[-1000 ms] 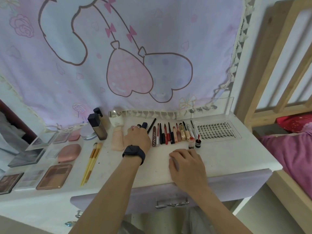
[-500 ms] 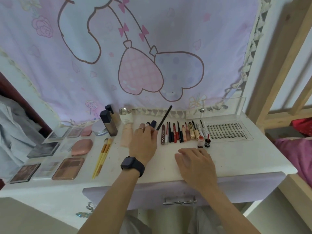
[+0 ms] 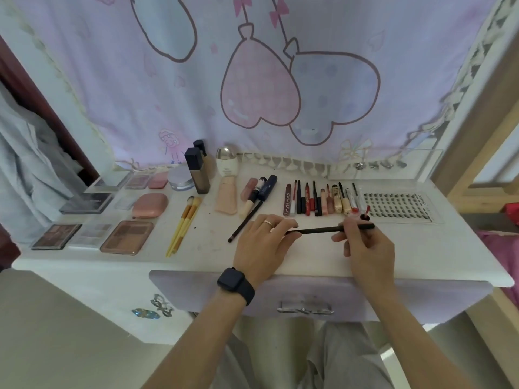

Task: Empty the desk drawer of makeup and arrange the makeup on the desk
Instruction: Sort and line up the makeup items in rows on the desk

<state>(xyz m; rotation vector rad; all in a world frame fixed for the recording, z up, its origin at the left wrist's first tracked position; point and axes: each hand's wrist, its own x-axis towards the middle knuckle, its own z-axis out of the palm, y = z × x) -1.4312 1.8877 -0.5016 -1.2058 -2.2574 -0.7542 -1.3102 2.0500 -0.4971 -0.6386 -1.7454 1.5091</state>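
You held the black pencil (image 3: 328,229) between both hands, level and running left to right across the front of the desk (image 3: 196,256). Your left hand (image 3: 261,245) pinched its left end with curled fingertips, a ring (image 3: 268,222) showing on one finger and a dark watch (image 3: 236,284) on the wrist. Your right hand (image 3: 368,248) gripped it near the right end, fingers bent over the shaft, with a short length sticking out past them. Whether the pencil touched the desk top or hung just over it could not be told.

Just behind the pencil lay the row of liners and lip sticks (image 3: 317,197), side by side and pointing away from you. The lash tray (image 3: 398,206) sat to the right of that row, close to your right hand's fingertips. A second dark pencil (image 3: 245,221) lay slantwise on the desk just left of your left hand, its far end near a beige tube (image 3: 227,199). Further left were two yellow brushes (image 3: 185,223), a pink compact (image 3: 149,205), a dark bottle (image 3: 197,171) standing upright and several flat palettes (image 3: 126,237). The drawer (image 3: 393,290) below your wrists was closed.
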